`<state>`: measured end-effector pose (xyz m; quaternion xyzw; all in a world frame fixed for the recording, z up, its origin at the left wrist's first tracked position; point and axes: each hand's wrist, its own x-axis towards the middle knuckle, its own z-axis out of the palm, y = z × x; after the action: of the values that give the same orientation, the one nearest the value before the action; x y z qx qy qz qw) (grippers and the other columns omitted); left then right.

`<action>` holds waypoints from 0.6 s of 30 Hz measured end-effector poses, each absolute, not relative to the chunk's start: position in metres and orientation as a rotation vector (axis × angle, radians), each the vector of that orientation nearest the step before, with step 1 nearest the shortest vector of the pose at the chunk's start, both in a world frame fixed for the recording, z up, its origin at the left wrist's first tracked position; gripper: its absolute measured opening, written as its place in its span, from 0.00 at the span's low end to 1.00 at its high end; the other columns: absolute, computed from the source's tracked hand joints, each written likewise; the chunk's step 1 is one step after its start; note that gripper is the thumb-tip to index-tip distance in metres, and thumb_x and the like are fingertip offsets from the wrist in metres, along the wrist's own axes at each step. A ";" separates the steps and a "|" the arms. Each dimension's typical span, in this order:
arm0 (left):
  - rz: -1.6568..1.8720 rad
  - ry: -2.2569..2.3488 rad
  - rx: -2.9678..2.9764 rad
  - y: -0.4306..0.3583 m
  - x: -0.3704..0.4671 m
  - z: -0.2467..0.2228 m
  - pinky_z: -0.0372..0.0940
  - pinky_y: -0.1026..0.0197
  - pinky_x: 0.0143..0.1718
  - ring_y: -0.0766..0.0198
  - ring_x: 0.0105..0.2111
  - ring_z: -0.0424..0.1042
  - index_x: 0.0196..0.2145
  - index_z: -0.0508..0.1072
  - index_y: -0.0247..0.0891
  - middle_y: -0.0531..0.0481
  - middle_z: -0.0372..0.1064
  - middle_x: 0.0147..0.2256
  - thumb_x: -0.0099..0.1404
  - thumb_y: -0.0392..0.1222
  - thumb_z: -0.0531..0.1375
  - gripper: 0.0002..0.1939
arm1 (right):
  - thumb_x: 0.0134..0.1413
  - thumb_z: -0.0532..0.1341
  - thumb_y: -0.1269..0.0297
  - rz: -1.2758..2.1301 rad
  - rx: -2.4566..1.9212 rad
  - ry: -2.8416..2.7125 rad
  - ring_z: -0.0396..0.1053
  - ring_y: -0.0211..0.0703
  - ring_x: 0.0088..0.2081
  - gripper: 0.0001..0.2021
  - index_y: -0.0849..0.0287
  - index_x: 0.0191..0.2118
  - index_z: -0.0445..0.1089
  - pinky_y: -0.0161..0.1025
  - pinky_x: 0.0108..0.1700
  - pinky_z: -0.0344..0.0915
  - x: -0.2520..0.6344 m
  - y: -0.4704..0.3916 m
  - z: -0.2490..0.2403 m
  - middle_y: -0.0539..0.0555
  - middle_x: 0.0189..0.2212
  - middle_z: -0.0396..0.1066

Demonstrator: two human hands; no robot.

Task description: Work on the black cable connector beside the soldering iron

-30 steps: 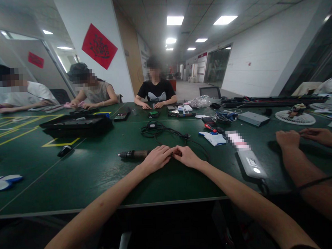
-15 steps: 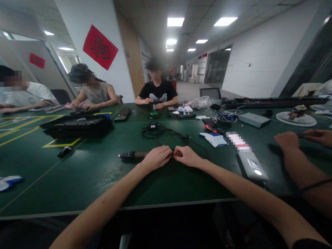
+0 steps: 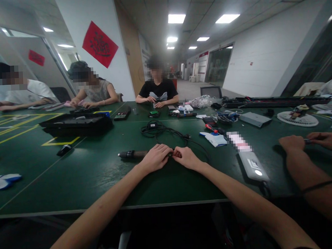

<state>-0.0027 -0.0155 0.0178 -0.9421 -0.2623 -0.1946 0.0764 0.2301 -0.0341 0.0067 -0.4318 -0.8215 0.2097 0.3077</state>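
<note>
On the green table lies an electric screwdriver (image 3: 128,155), its black tip pointing left. My left hand (image 3: 158,156) is wrapped over its rear half, palm down. Close against it, my right hand (image 3: 187,156) pinches a small dark piece that looks like a cable plug (image 3: 171,153), at the screwdriver's back end; the fingers hide most of it. A black cable (image 3: 173,130) lies coiled beyond both hands, with one stretch running down behind my right hand. A dark adapter (image 3: 152,125) sits in the coil.
Right of my hands are a blue-white glove (image 3: 215,139), a red screwdriver (image 3: 210,127) and a white power bank (image 3: 253,166). A co-worker's hands (image 3: 293,143) work at far right. Beyond stand a black tray (image 3: 77,125) and a white round base (image 3: 297,118). Several people sit around.
My hands stay nearly in place; the fingertips have shifted slightly, and a bit more of the small piece between them shows. The co-worker's hands at right have moved a little.
</note>
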 end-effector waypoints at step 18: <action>-0.576 -0.763 -2.804 -0.009 -0.002 0.012 0.63 0.51 0.54 0.55 0.52 0.68 0.59 0.66 0.42 0.44 0.71 0.49 0.75 0.43 0.55 0.17 | 0.60 0.65 0.68 0.535 -1.139 -2.162 0.74 0.40 0.33 0.03 0.58 0.37 0.71 0.35 0.37 0.67 0.231 -0.034 0.003 0.51 0.32 0.76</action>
<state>-0.0018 -0.0085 0.0123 -0.9427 -0.2564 -0.1936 0.0896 0.2307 -0.0335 0.0033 -0.4321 -0.8205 0.2030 0.3145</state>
